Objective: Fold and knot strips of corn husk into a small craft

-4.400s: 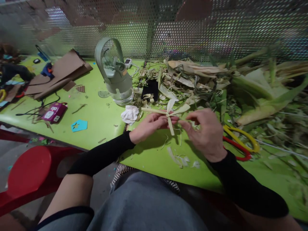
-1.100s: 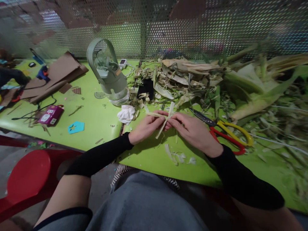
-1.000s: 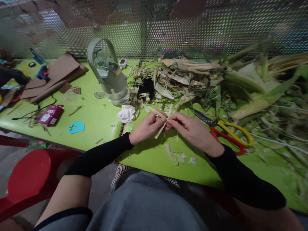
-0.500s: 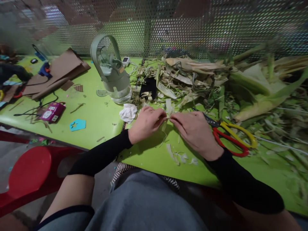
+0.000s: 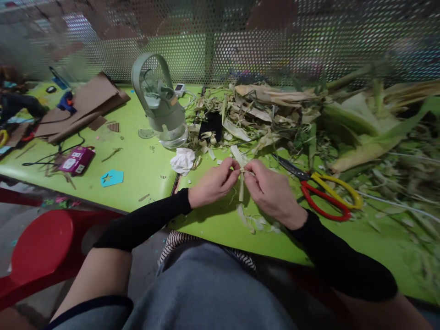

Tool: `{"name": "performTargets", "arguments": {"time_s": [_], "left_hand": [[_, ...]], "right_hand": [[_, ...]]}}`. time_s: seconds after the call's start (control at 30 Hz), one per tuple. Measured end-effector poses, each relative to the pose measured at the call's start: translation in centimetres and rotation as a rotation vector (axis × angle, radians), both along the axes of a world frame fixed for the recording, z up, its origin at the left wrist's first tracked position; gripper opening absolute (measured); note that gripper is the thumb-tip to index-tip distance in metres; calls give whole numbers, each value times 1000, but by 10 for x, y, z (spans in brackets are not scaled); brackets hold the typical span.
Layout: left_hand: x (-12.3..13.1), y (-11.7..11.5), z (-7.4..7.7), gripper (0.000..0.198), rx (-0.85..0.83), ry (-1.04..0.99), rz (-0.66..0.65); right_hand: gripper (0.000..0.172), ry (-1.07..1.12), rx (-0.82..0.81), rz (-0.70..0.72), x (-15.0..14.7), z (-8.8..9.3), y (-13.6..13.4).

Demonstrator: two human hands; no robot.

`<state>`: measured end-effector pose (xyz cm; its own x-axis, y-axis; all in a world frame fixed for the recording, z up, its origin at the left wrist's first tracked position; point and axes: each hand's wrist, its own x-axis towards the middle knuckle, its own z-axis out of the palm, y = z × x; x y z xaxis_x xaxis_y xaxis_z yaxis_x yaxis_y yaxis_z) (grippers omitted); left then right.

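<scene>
A husk strip [image 5: 241,189], perhaps knotted, between left hand [image 5: 211,184] and right hand [image 5: 272,193].

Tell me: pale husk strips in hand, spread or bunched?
Bunched: left hand and right hand pinch the pale dried husk strips together, ends sticking up and hanging down.

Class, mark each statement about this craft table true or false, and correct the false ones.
1. The left hand and right hand pinch pale husk strips between them. True.
2. The scissors are in the right hand's grip. False: they lie untouched on the green table.
3. A crumpled tissue lies near the left hand. True.
4. The fan stands right of the scissors. False: it stands well to their left.
</scene>
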<state>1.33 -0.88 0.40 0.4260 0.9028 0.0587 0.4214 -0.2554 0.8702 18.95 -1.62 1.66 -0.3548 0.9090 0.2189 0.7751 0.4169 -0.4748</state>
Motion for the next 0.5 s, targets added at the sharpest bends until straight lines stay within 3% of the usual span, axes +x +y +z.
{"name": "performTargets", "arguments": {"time_s": [0.23, 0.5], "left_hand": [[-2, -1, 1, 9, -34, -56, -13], [-4, 1, -2, 12, 39, -39, 5]], "right_hand": [[15, 109, -2, 39, 3, 3, -1], [21, 255, -86, 68, 3, 6, -4]]}}
